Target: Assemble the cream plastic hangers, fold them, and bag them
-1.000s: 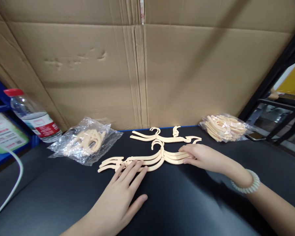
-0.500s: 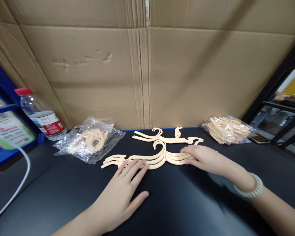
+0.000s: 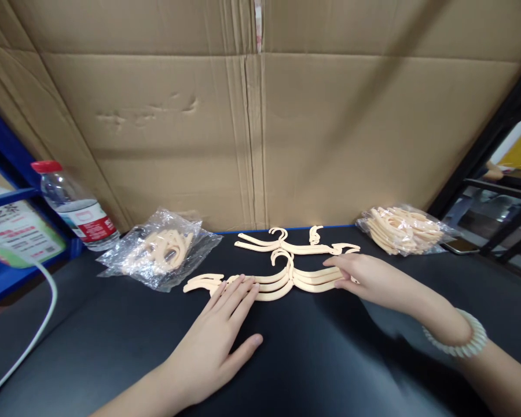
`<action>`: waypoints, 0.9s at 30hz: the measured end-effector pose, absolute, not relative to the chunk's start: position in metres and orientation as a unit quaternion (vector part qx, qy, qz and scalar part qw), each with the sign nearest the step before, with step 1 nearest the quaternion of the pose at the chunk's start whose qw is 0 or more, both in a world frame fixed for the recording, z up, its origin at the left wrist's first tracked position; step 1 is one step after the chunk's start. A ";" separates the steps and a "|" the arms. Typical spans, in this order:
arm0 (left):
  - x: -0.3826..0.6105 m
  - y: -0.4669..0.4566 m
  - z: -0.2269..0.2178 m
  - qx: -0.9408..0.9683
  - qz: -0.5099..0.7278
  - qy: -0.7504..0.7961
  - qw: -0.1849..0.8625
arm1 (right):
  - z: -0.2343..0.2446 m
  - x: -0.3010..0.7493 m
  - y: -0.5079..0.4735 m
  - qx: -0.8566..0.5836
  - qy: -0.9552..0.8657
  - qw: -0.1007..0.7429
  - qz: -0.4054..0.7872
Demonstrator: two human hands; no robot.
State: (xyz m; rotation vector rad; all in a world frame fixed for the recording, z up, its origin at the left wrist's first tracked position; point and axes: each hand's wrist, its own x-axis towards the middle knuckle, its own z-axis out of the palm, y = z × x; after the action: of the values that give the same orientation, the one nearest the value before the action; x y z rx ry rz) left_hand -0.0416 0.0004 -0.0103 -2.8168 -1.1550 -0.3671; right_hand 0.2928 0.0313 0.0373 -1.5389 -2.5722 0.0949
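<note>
Cream plastic folding hangers (image 3: 275, 286) lie stacked on the black table, their hooks pointing away from me. My left hand (image 3: 219, 333) rests flat across the left arms of this stack, fingers stretched and thumb spread. At the right end, my right hand (image 3: 369, 278) has its thumb and forefinger around the tips of the arms; its other fingers are mostly hidden. Just behind lies another hanger (image 3: 306, 249) with its arms unfolded. A loose curved cream piece (image 3: 315, 234) sits near the table's back edge.
A clear bag of cream parts (image 3: 160, 252) lies at left, and a fuller bag (image 3: 402, 229) at right beside a phone (image 3: 461, 247). A red-capped bottle (image 3: 80, 208) stands far left near a white cable (image 3: 50, 301). Cardboard (image 3: 178, 133) walls the back.
My right hand has shifted slightly right along the hanger ends. The prongs at the stack's left end have drawn closer together. My left hand stays nearly in place.
</note>
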 end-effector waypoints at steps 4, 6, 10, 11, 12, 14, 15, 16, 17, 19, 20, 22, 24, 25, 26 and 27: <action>-0.042 0.001 -0.009 -0.920 -0.118 -0.372 0.029 | 0.041 0.300 0.032 -0.519 -0.851 0.082 0.010; -0.041 0.001 -0.008 -0.922 -0.123 -0.365 0.020 | 0.042 0.301 0.033 -0.525 -0.847 0.081 0.005; -0.040 -0.001 -0.004 -0.923 -0.147 -0.354 0.002 | 0.042 0.301 0.032 -0.532 -0.844 0.067 0.013; -0.039 -0.002 -0.003 -0.923 -0.159 -0.350 -0.003 | 0.042 0.302 0.032 -0.533 -0.844 0.065 0.018; -0.039 -0.003 -0.002 -0.923 -0.171 -0.344 -0.008 | 0.042 0.302 0.032 -0.535 -0.842 0.064 0.023; -0.038 -0.005 0.000 -0.927 -0.183 -0.326 -0.019 | 0.043 0.305 0.033 -0.543 -0.837 0.061 0.029; -0.038 -0.006 0.001 -0.931 -0.181 -0.316 -0.024 | 0.043 0.306 0.034 -0.548 -0.834 0.060 0.030; -0.038 -0.006 0.002 -0.934 -0.178 -0.308 -0.029 | 0.044 0.308 0.035 -0.553 -0.831 0.061 0.030; -0.037 -0.007 0.002 -0.937 -0.174 -0.301 -0.032 | 0.045 0.309 0.035 -0.556 -0.828 0.064 0.030; -0.037 -0.007 0.004 -0.940 -0.167 -0.294 -0.039 | 0.047 0.312 0.037 -0.559 -0.825 0.073 0.031; -0.037 -0.007 0.004 -0.941 -0.164 -0.292 -0.043 | 0.048 0.312 0.037 -0.560 -0.824 0.077 0.031; -0.036 -0.008 0.006 -0.943 -0.159 -0.289 -0.052 | 0.049 0.312 0.038 -0.562 -0.822 0.079 0.030; -0.034 -0.009 0.009 -0.944 -0.154 -0.287 -0.062 | 0.050 0.310 0.038 -0.565 -0.821 0.076 0.030; -0.033 -0.009 0.011 -0.944 -0.153 -0.285 -0.067 | 0.051 0.310 0.038 -0.567 -0.820 0.075 0.028; -0.032 -0.010 0.012 -0.944 -0.155 -0.283 -0.072 | 0.051 0.309 0.038 -0.568 -0.819 0.074 0.026; -0.032 -0.010 0.013 -0.944 -0.157 -0.281 -0.075 | 0.052 0.308 0.038 -0.569 -0.819 0.075 0.023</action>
State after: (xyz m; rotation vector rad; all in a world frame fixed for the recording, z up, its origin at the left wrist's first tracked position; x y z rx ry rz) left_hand -0.0318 -0.0099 0.0130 -3.1147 -0.9289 -0.5192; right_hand 0.3082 0.0376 0.0516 -1.7060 -2.4552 0.0696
